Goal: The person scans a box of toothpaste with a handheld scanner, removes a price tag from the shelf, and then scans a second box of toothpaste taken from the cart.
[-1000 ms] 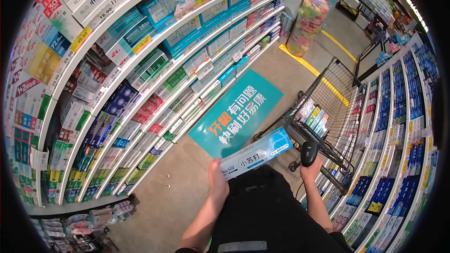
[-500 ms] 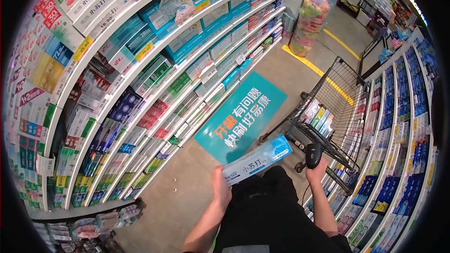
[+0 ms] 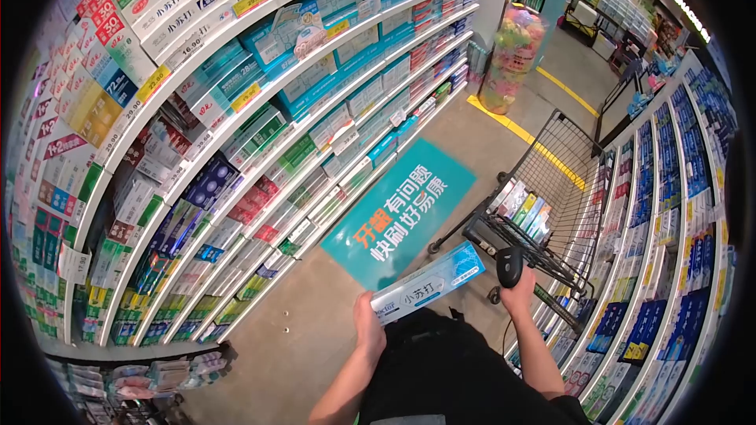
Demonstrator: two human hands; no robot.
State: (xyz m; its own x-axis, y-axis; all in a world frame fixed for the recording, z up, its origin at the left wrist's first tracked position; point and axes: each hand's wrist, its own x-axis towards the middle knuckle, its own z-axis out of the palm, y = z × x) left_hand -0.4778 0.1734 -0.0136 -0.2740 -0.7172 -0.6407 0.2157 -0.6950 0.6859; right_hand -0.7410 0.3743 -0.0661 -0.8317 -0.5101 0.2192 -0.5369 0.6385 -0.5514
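My left hand (image 3: 368, 326) is closed round the near end of a long white and blue toothpaste box (image 3: 425, 283), which points up and to the right with its printed side facing me. In my right hand (image 3: 517, 290) is a black handheld barcode scanner (image 3: 510, 266), its rounded head just right of the box's far end. A thin cable hangs below that hand. The scanner and the box are apart. Just beyond the scanner stands a black wire shopping cart (image 3: 551, 181) with several boxes (image 3: 526, 211) in it.
Curved-looking shelves of boxed goods (image 3: 276, 134) line the left side, and more shelves (image 3: 654, 267) run along the right. A teal floor sticker (image 3: 402, 212) lies ahead. Farther off stand a tall bin of colourful items (image 3: 512, 63) and yellow floor lines (image 3: 571, 86).
The view has shifted slightly. My right hand with the scanner has come a little left, closer to the toothpaste box. Both hands keep their hold.
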